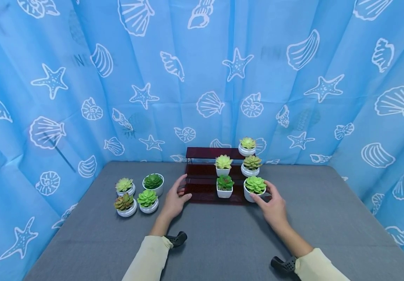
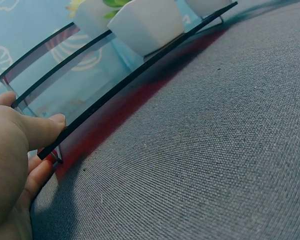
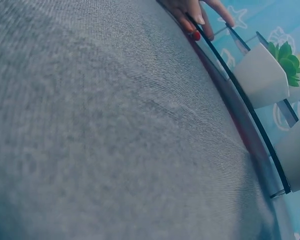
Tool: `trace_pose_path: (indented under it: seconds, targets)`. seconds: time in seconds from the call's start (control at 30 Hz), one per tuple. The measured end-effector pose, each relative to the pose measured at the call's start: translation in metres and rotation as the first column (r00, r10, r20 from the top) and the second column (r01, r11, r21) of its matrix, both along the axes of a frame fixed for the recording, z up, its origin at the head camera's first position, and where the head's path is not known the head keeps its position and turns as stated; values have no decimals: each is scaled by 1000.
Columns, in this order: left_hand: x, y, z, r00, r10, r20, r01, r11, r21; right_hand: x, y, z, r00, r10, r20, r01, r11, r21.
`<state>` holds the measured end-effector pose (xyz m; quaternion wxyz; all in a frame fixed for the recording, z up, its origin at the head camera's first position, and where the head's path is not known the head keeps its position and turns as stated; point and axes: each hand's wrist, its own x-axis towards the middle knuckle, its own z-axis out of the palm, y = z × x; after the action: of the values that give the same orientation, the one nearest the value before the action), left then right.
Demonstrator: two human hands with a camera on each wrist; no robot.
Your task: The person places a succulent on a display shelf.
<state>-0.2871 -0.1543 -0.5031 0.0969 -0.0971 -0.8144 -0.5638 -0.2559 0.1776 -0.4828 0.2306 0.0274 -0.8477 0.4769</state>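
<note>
A dark red, see-through three-tier display stand [image 1: 202,192] stands at the table's back. My left hand [image 1: 174,201] grips its left end; in the left wrist view the thumb [image 2: 47,127] lies over the lowest tier's edge, with fingers underneath. On that tier's right end, my right hand [image 1: 273,207] holds a potted light-green succulent [image 1: 255,185] between thumb and fingers. Left of it sits a square-potted dark green succulent [image 1: 224,185]. The middle tier bears a pale yellow-green succulent [image 1: 224,162] and an olive one [image 1: 252,163]. Another succulent [image 1: 247,143] tops the right end.
Left of the stand, several potted succulents are grouped on the grey table [image 1: 216,246]: a dark green one [image 1: 153,181], a bright green one [image 1: 147,198], a reddish one [image 1: 124,202] and a pale one [image 1: 124,185]. A blue shell-patterned curtain [image 1: 188,78] hangs behind.
</note>
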Motion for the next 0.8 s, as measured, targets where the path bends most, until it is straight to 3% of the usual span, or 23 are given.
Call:
trace_pose_path:
  seconds: [0.4, 0.8]
  targets:
    - [0, 1, 1, 1000, 4, 7, -4, 1000, -5, -3, -4, 0, 999, 38, 6, -37, 999, -12]
    - [1, 1, 2, 1000, 1, -23, -2, 1000, -10, -8, -6, -6, 1000, 16, -26, -16, 1000, -22]
